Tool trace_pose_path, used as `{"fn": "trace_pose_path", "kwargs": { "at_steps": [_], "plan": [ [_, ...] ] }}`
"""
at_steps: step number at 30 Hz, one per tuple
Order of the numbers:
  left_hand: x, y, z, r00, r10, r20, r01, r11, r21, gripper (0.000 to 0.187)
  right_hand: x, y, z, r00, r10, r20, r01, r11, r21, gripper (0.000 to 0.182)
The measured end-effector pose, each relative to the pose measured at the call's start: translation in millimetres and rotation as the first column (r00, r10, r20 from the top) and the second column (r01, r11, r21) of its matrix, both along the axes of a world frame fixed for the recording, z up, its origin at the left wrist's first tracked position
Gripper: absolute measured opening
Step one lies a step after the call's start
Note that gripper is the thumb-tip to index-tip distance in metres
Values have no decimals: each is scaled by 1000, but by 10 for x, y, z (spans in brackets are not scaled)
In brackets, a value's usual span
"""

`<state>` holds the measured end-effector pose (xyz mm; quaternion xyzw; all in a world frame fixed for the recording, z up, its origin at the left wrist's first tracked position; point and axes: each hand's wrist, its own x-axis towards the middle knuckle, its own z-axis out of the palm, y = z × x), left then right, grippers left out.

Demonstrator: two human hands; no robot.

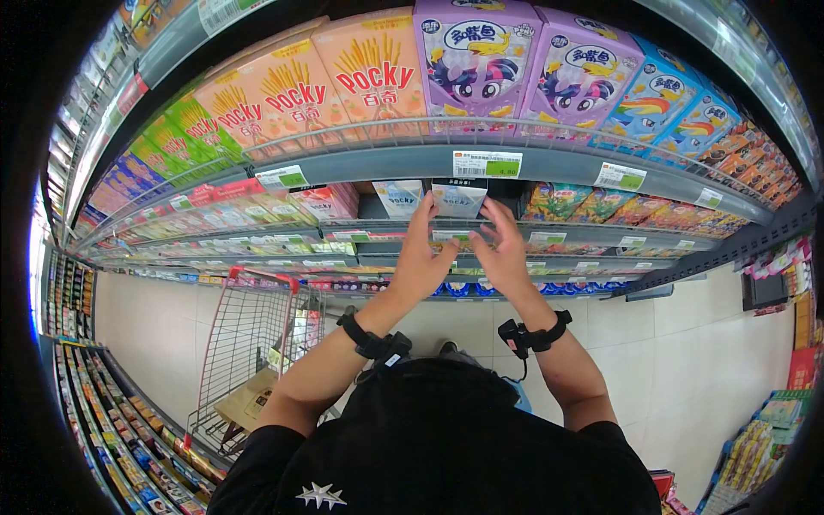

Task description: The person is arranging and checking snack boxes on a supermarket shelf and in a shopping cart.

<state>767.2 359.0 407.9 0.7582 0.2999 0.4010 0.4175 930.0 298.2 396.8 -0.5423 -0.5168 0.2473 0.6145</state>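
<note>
Pale blue cardboard Pocky box with a dark top band [459, 203] stands on the second shelf down, under the grey metal shelf edge [386, 163], between both hands. Left hand [418, 249] is at the box's left edge, fingers extended, thumb angled inward below. Right hand [505, 247] is at the right edge, fingers parted and slightly bent, thumb toward the left one. Can't tell whether either set of fingertips presses on the box.

Second pale blue Pocky box [396, 197] is just left of it, beside the left fingertips. Pink Pocky box [330, 203] further left, past a dark gap; multicoloured snack packs [558, 202] to the right. White-and-green price label [487, 163] above, on the shelf edge. Upper shelf: large orange Pocky boxes [373, 73], purple cartoon-pony boxes [476, 73].

Black strapped device on left wrist [373, 343], another on right wrist [534, 335]. Red-trimmed wire shopping cart [240, 326] at left, brown paper bag [247, 399] inside.
</note>
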Motion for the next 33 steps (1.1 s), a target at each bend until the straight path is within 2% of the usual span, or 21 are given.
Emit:
{"fn": "trace_pose_path", "kwargs": {
  "at_steps": [5, 14, 16, 33],
  "plan": [
    [-11, -2, -48, 997, 24, -72, -20, 998, 58, 82, 20, 81, -108, 999, 20, 46, -18, 999, -47, 64],
    [-5, -36, 20, 997, 65, -44, -64, 998, 7, 84, -9, 140, -130, 997, 26, 73, -21, 997, -70, 65],
    [-1, -50, 39, 993, 79, -88, -80, 997, -9, 84, -16, 149, -123, 996, 22, 87, -15, 997, -77, 65],
    [-18, -100, -51, 995, 21, -95, -23, 1000, -18, 82, -36, 195, -86, 993, 10, 115, -1, 997, -79, 66]
  ]
}}
